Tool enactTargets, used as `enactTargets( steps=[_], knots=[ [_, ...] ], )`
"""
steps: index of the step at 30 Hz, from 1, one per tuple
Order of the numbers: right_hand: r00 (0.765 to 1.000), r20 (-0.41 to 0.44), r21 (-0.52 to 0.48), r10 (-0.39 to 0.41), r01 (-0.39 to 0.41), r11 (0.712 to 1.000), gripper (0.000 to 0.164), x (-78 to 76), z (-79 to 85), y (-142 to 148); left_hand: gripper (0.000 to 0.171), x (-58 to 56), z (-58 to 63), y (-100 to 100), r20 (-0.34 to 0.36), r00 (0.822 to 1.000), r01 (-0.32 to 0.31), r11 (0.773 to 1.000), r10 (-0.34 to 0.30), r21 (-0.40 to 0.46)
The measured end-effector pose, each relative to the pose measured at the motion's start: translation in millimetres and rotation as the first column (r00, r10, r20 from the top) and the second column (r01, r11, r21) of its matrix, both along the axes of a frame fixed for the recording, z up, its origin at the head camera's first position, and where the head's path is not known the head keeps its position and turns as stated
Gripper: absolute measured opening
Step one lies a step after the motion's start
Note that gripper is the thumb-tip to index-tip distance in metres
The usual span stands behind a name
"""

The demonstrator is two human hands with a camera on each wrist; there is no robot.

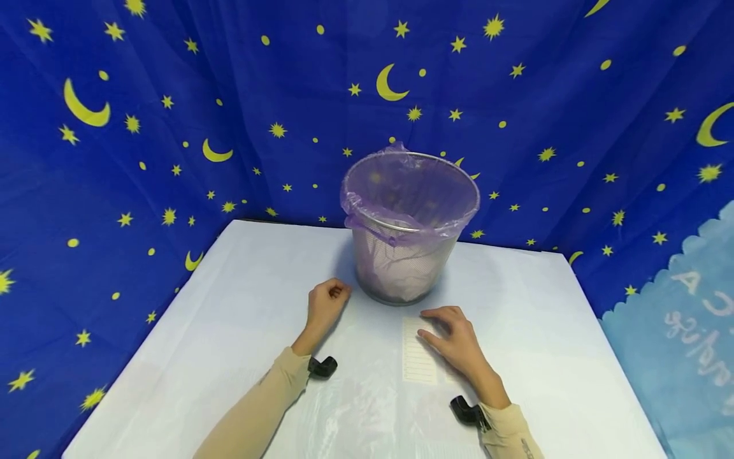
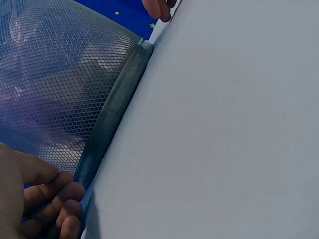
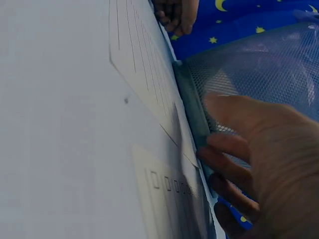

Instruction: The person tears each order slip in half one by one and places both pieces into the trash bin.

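Observation:
A wire-mesh waste bin [image 1: 395,271] stands upright on the white table, lined with a translucent purple bag [image 1: 367,207] folded over its rim. Just left of the bin's base, my left hand [image 1: 328,309] rests with loosely curled fingers and holds nothing. My right hand [image 1: 461,344] hovers at the front right of the bin, thumb and fingers apart, gripping nothing. Beneath it lies a pale lined sheet of paper [image 1: 417,360]. A second sheet with small checkboxes [image 3: 167,199] shows in the right wrist view; the right forearm partly hides it in the head view.
The white table [image 1: 229,306] reaches back to a blue curtain [image 1: 321,76] with yellow moons and stars. A light-blue panel with white lettering [image 1: 696,325] hangs at the right. Black wrist cameras [image 1: 323,368] sit at both cuffs.

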State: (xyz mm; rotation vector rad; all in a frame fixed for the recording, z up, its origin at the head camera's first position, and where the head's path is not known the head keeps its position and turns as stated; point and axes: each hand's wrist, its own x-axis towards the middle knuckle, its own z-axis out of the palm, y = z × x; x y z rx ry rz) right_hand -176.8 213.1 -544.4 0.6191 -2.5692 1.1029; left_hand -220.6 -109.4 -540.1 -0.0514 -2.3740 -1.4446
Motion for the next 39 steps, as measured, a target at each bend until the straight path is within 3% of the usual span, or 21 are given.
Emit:
enactTargets(
  steps=[3, 9, 17, 25, 31, 39],
  knots=[
    [1.000, -0.008, 0.043, 0.028, -0.027, 0.999, 0.050, 0.0, -0.1, 0, 0.009, 3.8, -3.0, 3, -0.052, 0.999, 0.012, 0.999, -0.015, -0.047],
    [0.996, -0.048, 0.131, 0.070, -0.063, 0.989, 0.059, 1.1, -0.2, -1, 0.006, 15.9, -7.7, 19, -0.169, 0.979, 0.086, 0.985, -0.111, -0.147],
    [0.995, -0.069, 0.126, 0.072, -0.063, 0.990, 0.058, 5.5, -1.2, -2, 0.009, 27.5, -9.6, 40, -0.112, 0.982, 0.129, 0.974, -0.152, -0.188],
    [0.991, -0.084, 0.099, 0.107, -0.099, 0.990, 0.044, 6.4, -3.2, -3, 0.012, 36.7, -9.0, 52, -0.097, 0.975, 0.178, 0.964, -0.200, -0.197],
    [0.996, 0.036, 0.098, 0.086, -0.089, 0.991, 0.033, 7.6, -0.8, -5, 0.012, 44.0, -9.7, 58, -0.065, 0.965, 0.238, 0.950, -0.255, -0.200],
    [0.992, 0.123, -0.010, 0.036, -0.035, 0.999, 0.032, 9.5, 5.2, -6, 0.008, 45.6, -5.4, 63, -0.071, 0.949, 0.287, 0.936, -0.306, -0.202]
  ],
)
